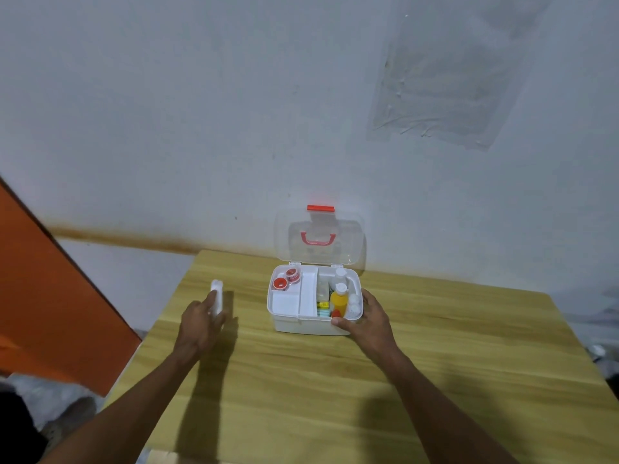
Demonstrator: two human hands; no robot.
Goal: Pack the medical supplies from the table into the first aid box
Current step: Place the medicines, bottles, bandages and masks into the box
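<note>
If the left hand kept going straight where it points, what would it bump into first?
Probably the wall behind the table. The left hand, holding a white pack, points left of the box; that stretch looks free, though depth is unclear.

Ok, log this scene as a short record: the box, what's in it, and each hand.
box: open, on the table, lid up
left tray: two tape rolls
right side: yellow bottle, white bottles
left hand: holds a white packet, left of the box
right hand: grips the box's front right corner
</note>
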